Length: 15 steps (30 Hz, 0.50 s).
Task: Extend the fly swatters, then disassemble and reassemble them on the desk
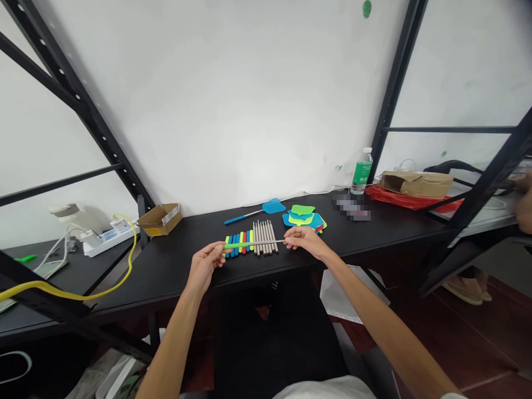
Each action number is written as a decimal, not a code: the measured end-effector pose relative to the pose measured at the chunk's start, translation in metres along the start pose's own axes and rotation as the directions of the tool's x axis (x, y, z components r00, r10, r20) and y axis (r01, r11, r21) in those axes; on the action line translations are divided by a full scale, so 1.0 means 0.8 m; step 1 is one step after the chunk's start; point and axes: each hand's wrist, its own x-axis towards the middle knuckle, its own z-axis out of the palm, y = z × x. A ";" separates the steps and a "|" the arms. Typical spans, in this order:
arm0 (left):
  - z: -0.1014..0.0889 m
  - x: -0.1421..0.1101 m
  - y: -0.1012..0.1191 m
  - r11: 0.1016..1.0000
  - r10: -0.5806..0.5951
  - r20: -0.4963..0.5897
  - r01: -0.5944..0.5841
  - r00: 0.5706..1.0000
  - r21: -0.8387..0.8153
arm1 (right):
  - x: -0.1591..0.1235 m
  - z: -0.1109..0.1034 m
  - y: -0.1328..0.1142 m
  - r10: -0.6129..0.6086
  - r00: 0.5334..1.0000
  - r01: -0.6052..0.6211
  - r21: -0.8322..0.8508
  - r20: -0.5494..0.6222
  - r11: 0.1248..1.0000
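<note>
My left hand pinches the green grip of a thin metal telescopic rod. The rod runs level to the right, and the fingertips of my right hand close on its far, thinner end. Just behind and below it, a row of blue, yellow, red and green plastic handles lies side by side. Several loose metal rods are lined up right of those handles. Beyond my right hand is a pile of blue, green and yellow fly swatter heads. One assembled blue fly swatter lies behind the rows.
On the black table stand an open cardboard box at left and a water bottle at right. A yellow cable and a power strip are farther left. Black metal posts frame both sides.
</note>
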 end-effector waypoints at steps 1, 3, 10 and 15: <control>0.000 0.000 0.000 1.000 0.000 0.002 0.000 1.000 -0.005 | 0.000 0.000 0.000 0.001 1.000 -0.001 -0.008 0.004 1.000; -0.001 0.001 -0.001 1.000 -0.001 0.004 0.001 1.000 -0.013 | 0.000 0.000 0.001 -0.001 1.000 0.001 -0.022 0.008 1.000; -0.002 0.001 0.000 0.999 -0.009 0.004 0.009 1.000 -0.047 | 0.000 0.001 0.000 -0.006 0.998 0.015 -0.135 0.061 0.991; -0.003 0.001 -0.001 0.999 -0.010 0.012 0.011 1.000 -0.044 | 0.001 0.001 0.000 -0.001 0.997 0.014 -0.181 0.074 0.983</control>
